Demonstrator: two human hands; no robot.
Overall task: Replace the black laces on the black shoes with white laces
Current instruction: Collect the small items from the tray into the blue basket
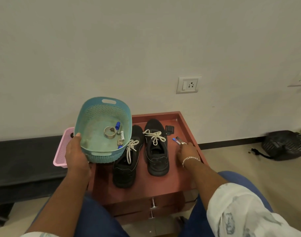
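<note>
Home room, wall socket [187, 85], drawer cabinet [146, 199]

bare red tabletop [163, 185] before shoes [156, 147] — teal basket [88, 117] blocking left

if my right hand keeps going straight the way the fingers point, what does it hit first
Most likely the blue-capped pens lying on the red tabletop: the right hand points up and slightly left at them, fingertips seemingly already touching. Beyond them lies a small black case. Depth is hard to judge.

Left hand [77, 155] grips teal woven-plastic basket [88, 117] w/ metal ring [109, 132] & batteries inside, above reddish-brown wooden worktop [163, 185]. Two black mesh shoes [157, 149] w/ white laces [154, 136] side by side. Right hand [186, 151] pinches small metallic item nr blue-capped pens [176, 140].
</note>
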